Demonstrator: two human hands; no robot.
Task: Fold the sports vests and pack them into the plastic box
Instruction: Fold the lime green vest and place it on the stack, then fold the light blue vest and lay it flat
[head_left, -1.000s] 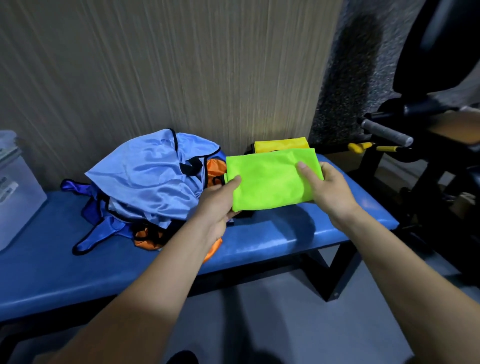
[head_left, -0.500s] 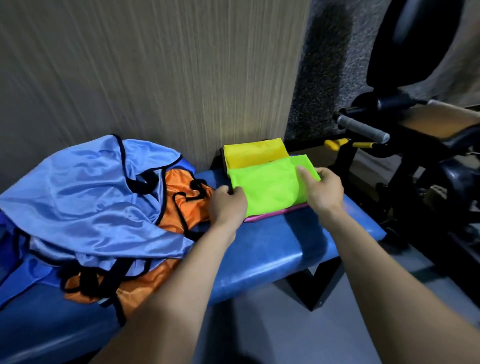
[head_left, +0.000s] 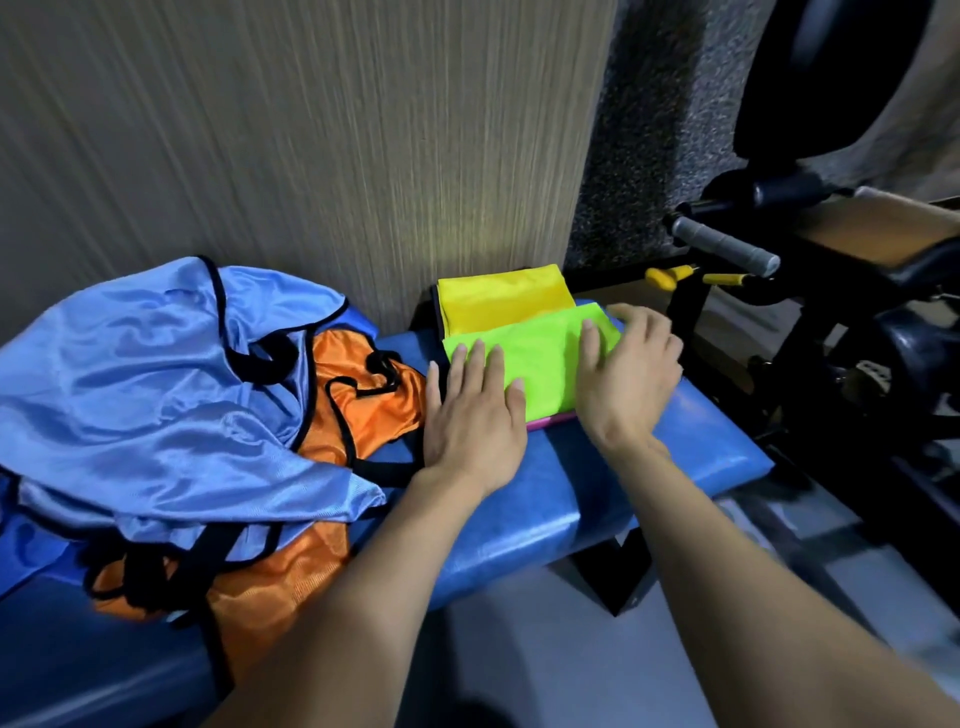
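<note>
Left grip (head_left: 470, 415): flat, spread, on green vest (head_left: 540, 358).
Right grip (head_left: 626, 364): flat, same.
Green vest: smooth folded rectangle.
Surface (head_left: 649, 457): blue padded vinyl.

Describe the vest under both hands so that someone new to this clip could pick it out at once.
Start at the blue padded bench against the wood-grain wall and go to its right end, where folded vests are stacked. The lime-green vest lies on top, pressed flat by the left hand and right hand. A yellow folded vest lies behind it; a pink edge peeks out beneath.

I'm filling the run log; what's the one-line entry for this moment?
hands: left, right flat on green vest | stack: atop pink, yellow behind | unfolded: blue, orange | box: unseen
</note>
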